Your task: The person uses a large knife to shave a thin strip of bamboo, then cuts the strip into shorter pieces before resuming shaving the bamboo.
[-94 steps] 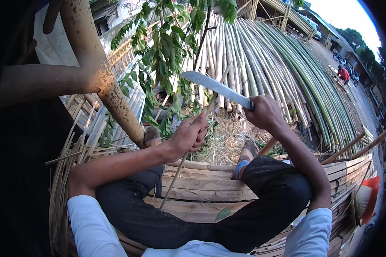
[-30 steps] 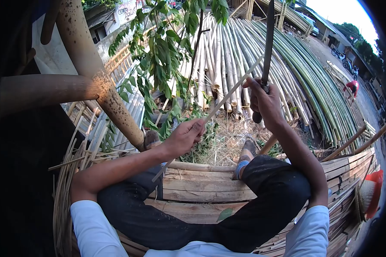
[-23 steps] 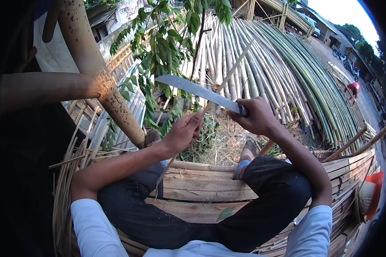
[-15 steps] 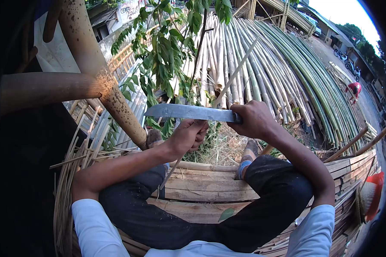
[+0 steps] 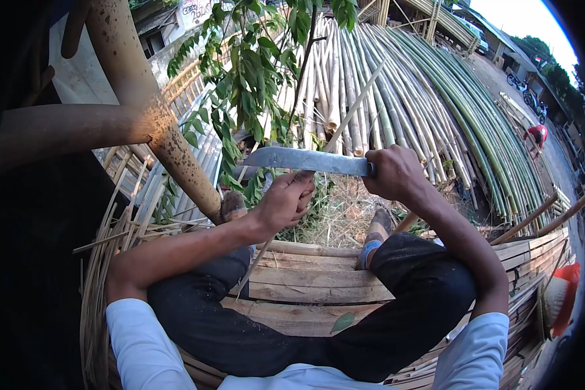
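Person seated on a slatted bamboo platform (image 5: 305,289), knees apart, sandalled foot (image 5: 372,239) on the ground ahead.

Left hand (image 5: 286,200): closed around a thin bamboo strip (image 5: 355,107), thumb on top. The strip runs diagonally from low by the left knee, through the fist, up and to the right over the pole stack.

Right hand (image 5: 394,173): fist tight around the handle of a machete (image 5: 305,160). Blade roughly level, tip pointing left, flat side to the camera. It crosses the strip just above the left hand and covers it there. Can't tell whether the edge is biting in or just resting against it.

Surroundings:
- thick speckled bamboo post (image 5: 159,130) leaning at left, meeting a horizontal one
- leafy sapling (image 5: 253,71) just behind the hands
- big fan of long bamboo poles (image 5: 435,97) laid on the ground beyond, pale ones to the left and green to the right
- dry grass and trimmings between the feet
- loose strips bundled at the platform's left edge
- another person in a red top (image 5: 537,135) far right by the road, well apart
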Available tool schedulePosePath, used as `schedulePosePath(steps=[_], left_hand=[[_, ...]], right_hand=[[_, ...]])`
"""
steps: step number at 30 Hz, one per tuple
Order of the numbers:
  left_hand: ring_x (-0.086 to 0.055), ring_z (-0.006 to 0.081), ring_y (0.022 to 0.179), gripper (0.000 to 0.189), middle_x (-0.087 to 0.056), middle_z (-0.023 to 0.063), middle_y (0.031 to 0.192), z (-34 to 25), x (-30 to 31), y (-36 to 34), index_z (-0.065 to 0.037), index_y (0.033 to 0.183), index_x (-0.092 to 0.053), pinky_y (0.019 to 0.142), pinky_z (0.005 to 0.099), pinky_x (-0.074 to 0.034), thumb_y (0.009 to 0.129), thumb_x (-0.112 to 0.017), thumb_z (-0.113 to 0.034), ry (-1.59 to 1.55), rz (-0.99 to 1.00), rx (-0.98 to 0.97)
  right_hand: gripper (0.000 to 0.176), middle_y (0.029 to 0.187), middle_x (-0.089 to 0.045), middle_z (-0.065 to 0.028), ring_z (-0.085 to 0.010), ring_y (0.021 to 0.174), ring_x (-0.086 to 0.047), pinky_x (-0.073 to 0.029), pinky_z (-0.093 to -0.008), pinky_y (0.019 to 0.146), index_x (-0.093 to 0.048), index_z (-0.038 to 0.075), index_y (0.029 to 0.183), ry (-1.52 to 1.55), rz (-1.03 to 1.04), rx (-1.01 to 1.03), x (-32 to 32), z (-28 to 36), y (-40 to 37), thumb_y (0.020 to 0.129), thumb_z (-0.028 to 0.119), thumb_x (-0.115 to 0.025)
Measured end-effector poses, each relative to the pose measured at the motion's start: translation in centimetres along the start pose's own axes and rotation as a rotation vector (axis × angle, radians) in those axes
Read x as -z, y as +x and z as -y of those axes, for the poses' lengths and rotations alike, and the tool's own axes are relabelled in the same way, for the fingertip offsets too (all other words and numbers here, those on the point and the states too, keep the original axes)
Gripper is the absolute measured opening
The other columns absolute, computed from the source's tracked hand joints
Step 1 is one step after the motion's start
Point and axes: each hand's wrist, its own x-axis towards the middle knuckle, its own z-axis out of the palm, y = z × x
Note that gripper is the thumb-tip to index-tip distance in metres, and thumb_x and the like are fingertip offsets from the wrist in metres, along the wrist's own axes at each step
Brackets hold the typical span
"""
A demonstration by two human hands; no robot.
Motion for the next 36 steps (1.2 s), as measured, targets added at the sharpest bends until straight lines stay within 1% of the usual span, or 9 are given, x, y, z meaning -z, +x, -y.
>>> schedulePosePath(steps=[9, 11, 23, 27, 30, 32, 33, 34, 36], left_hand=[[-0.017, 0.0036, 0.038, 0.042, -0.022, -0.0075, 0.054, -0.3, 0.1, -0.3, -0.015, 0.076, -0.034, 0.033, 0.0222, -0.013, 0.1, -0.032, -0.05, 0.008, 0.021, 0.011], [-0.022, 0.0038, 0.038, 0.043, -0.025, -0.0074, 0.054, -0.4, 0.4, -0.2, -0.015, 0.074, -0.034, 0.034, 0.0224, -0.016, 0.101, -0.032, -0.048, -0.016, 0.021, 0.042], [-0.022, 0.0041, 0.037, 0.043, -0.026, -0.0075, 0.053, -0.2, 0.5, -0.2, -0.014, 0.074, -0.035, 0.034, 0.0225, -0.017, 0.101, -0.032, -0.048, -0.013, 0.023, 0.038], [-0.018, 0.0038, 0.038, 0.042, -0.023, -0.0071, 0.054, -0.1, 0.4, -0.3, -0.014, 0.077, -0.034, 0.033, 0.0226, -0.014, 0.101, -0.031, -0.049, -0.014, 0.003, 0.037], [-0.018, 0.0039, 0.038, 0.042, -0.023, -0.0068, 0.054, 0.1, 0.7, -0.7, -0.014, 0.077, -0.034, 0.034, 0.0224, -0.014, 0.101, -0.031, -0.049, 0.002, 0.004, 0.039], [-0.018, 0.0038, 0.039, 0.042, -0.024, -0.0064, 0.055, 0.5, 0.7, -1.0, -0.014, 0.077, -0.034, 0.034, 0.0222, -0.015, 0.101, -0.031, -0.049, 0.037, 0.02, 0.079], [-0.018, 0.0038, 0.039, 0.042, -0.024, -0.0064, 0.055, 0.5, 0.7, -0.9, -0.014, 0.077, -0.034, 0.034, 0.0222, -0.015, 0.101, -0.031, -0.049, 0.037, 0.022, 0.077], [-0.018, 0.0037, 0.039, 0.042, -0.025, -0.0064, 0.055, 0.6, 0.8, -0.8, -0.013, 0.077, -0.035, 0.034, 0.0222, -0.015, 0.101, -0.031, -0.048, 0.042, 0.036, 0.054], [-0.019, 0.0036, 0.039, 0.042, -0.025, -0.0063, 0.056, 0.9, 0.8, -0.5, -0.013, 0.077, -0.035, 0.034, 0.0221, -0.015, 0.101, -0.031, -0.048, 0.04, 0.049, 0.035]], right_hand=[[0.012, 0.053, -0.06, -0.011, -0.0246, 0.046, -0.06, -0.049, -0.0376, 0.052, -0.069, 0.007, 0.07, 0.008, -0.037, -0.074, -0.2, -1.3, -0.3, 0.066, 0.018, -0.066], [0.014, 0.054, -0.06, -0.0122, -0.0272, 0.048, -0.061, -0.051, -0.0396, 0.054, -0.069, 0.008, 0.069, -0.023, -0.033, -0.129, -0.2, -1.6, -0.3, 0.066, 0.02, -0.066], [0.017, 0.057, -0.062, -0.0132, -0.0282, 0.051, -0.062, -0.052, -0.0404, 0.057, -0.071, 0.007, 0.073, -0.014, -0.011, -0.162, -0.6, -3.0, -0.7, 0.067, 0.021, -0.065], [0.017, 0.057, -0.062, -0.0144, -0.0293, 0.051, -0.062, -0.052, -0.0412, 0.057, -0.071, 0.006, 0.073, 0.0, -0.027, -0.202, -0.5, -3.5, -1.0, 0.067, 0.021, -0.064], [0.018, 0.058, -0.062, -0.015, -0.0303, 0.051, -0.062, -0.05, -0.0426, 0.057, -0.07, 0.006, 0.072, 0.056, -0.101, -0.281, -0.4, -5.3, -1.2, 0.071, 0.021, -0.062], [0.023, 0.057, -0.061, -0.0168, -0.0299, 0.051, -0.061, -0.048, -0.044, 0.056, -0.069, 0.004, 0.071, 0.18, -0.098, -0.504, 0.4, -6.0, -1.6, 0.076, 0.023, -0.059], [0.032, 0.054, -0.058, -0.0135, -0.0247, 0.048, -0.057, -0.044, -0.0419, 0.053, -0.065, 0.0, 0.069, 0.138, -0.163, -0.467, 0.0, -7.0, -2.0, 0.083, 0.028, -0.056], [0.032, 0.054, -0.058, -0.0135, -0.0247, 0.048, -0.057, -0.044, -0.0419, 0.053, -0.065, 0.0, 0.069, 0.136, -0.165, -0.465, -0.5, -7.7, -2.1, 0.083, 0.028, -0.056], [0.037, 0.05, -0.052, -0.0073, -0.017, 0.046, -0.049, -0.038, -0.0378, 0.049, -0.061, -0.001, 0.067, 0.618, -0.234, -0.557, -1.4, -8.5, -2.4, 0.087, 0.031, -0.055]])
